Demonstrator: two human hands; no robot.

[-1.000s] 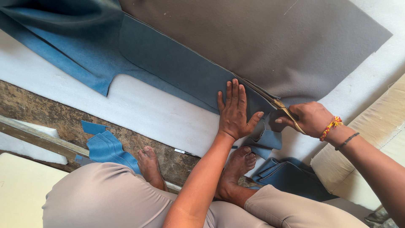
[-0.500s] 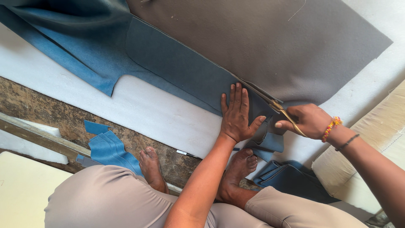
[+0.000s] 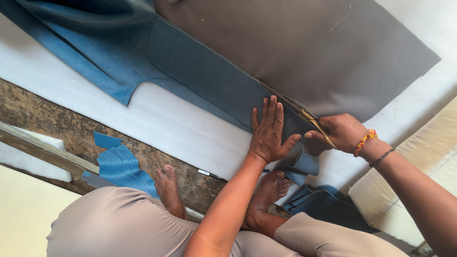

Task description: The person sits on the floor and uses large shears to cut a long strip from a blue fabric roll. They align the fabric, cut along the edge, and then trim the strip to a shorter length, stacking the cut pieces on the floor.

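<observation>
On the floor at the far left lay blue fabric scraps (image 3: 120, 166) beside the person's bare foot (image 3: 167, 188), and above them a blue fabric piece (image 3: 209, 85) stretched over the white foam sheet (image 3: 162, 119), under a large grey fabric sheet (image 3: 304, 52). The left hand (image 3: 269, 131) lay flat with fingers spread, pressing the blue piece down and gripping nothing. Just right of it, the right hand (image 3: 342, 132) was closed around brass-coloured scissors (image 3: 312, 119), their blades at the seam between blue and grey.

Left hand (image 3: 269, 133) lies flat, fingers spread, just left of the scissors (image 3: 312, 121); right hand (image 3: 342, 133) is closed around their handles.
</observation>
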